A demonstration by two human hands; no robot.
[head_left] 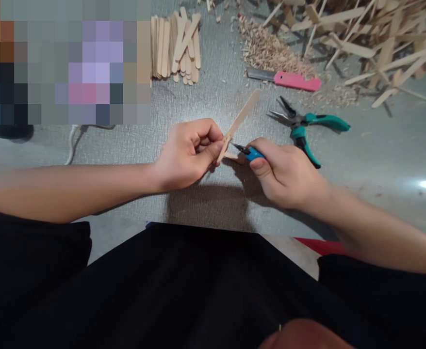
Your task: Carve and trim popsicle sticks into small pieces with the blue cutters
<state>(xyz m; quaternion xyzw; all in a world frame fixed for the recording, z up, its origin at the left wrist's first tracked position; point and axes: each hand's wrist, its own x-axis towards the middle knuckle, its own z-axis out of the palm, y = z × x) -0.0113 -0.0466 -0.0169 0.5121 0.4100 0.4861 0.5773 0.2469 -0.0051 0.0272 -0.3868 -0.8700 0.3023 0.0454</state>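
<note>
Between the thumb and fingers of my left hand (193, 152) is a wooden craft stick (245, 112), held slanting up to the right. A second short strip of wood (232, 155) shows below its lower end; whether the two are joined I cannot tell. My right hand (286, 169) is closed around a small tool with a blue handle and dark pointed tip, perhaps small pliers (253, 153). That tip is close beside the stick's lower part; contact is unclear.
Green-handled pliers (300, 118) lie open right of the stick. Beyond them are a pink-handled cutter (296, 81), wood shavings (271, 48) and a heap of crossed sticks (384, 53). Loose craft sticks (180, 46) lie at the back. A blurred patch covers the upper left.
</note>
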